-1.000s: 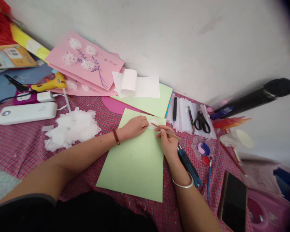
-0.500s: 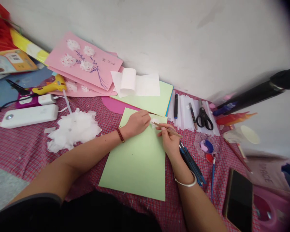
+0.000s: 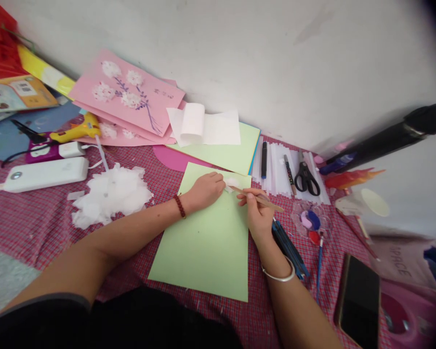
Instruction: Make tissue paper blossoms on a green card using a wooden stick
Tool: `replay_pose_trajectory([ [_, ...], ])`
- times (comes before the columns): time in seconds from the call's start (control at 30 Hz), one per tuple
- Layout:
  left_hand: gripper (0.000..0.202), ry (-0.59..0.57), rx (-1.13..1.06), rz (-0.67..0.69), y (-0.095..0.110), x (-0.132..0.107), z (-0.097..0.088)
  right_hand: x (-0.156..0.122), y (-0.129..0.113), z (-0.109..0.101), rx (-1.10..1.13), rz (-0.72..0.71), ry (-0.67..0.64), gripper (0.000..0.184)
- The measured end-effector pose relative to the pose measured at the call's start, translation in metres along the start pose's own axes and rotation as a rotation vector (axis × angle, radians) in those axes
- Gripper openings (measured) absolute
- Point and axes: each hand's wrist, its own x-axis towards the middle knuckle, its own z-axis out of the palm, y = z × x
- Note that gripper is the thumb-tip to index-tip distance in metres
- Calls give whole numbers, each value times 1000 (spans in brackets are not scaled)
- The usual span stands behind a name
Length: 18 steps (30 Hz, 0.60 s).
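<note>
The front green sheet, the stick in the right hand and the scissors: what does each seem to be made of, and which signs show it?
Front green sheet: probably paper or thin card, matt, flat with crisp edges.
Stick: likely wood, pale brown and dull; no grain can be made out.
Scissors: black, smooth-looking handle loops, probably plastic; greyish blades, perhaps metal.

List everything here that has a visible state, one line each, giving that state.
front green sheet, flat
brown stick, gripped by right hand
small white piece, at the stick's tip
white paper roll, partly unrolled
white scraps, heaped
phone, screen dark
black marker, apparently capped
scissors, apparently closed
pink card, decorated
</note>
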Motion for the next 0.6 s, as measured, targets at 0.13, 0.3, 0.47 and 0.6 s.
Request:
replay_pose_trajectory([
  [0.13, 18, -5, -9, -4, 0, 0, -1, 0, 0, 1, -34, 10, -24, 19],
  [0.3, 18, -20, -21, -7, 0, 1, -1, 1, 4, 1, -110, 10, -46, 20],
  [0.47, 18, -7, -113, -24, 0, -1, -1, 1, 8, -1, -217, -23, -105, 19],
  [0.6, 31, 143, -335, -198, -4, -1, -1, -2, 4, -4, -382, -147, -192, 18],
])
